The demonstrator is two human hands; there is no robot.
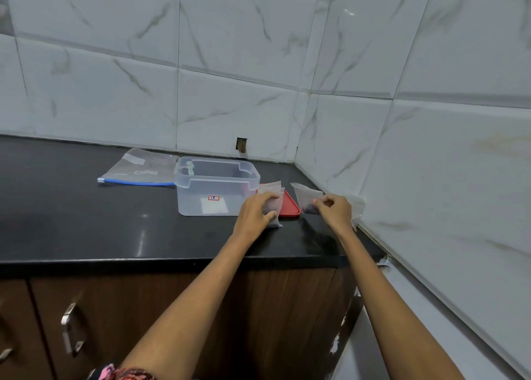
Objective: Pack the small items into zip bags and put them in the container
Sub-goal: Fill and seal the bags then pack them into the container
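A clear plastic container [201, 191] stands open on the black counter, with a small label on its front wall. Just right of it my left hand [255, 211] grips several small zip bags [271, 190] stacked together, their lower ends resting on the counter. My right hand [334, 211] pinches another small zip bag [306, 197] with dark items at its bottom, held tilted just above the counter. A red lid [290, 207] lies flat behind the left hand's bags.
A large flat zip pouch with a blue slider [143, 170] lies left of the container. The tiled wall corner closes in at the right and back. The counter's front edge [143, 262] runs above brown cabinet doors with metal handles.
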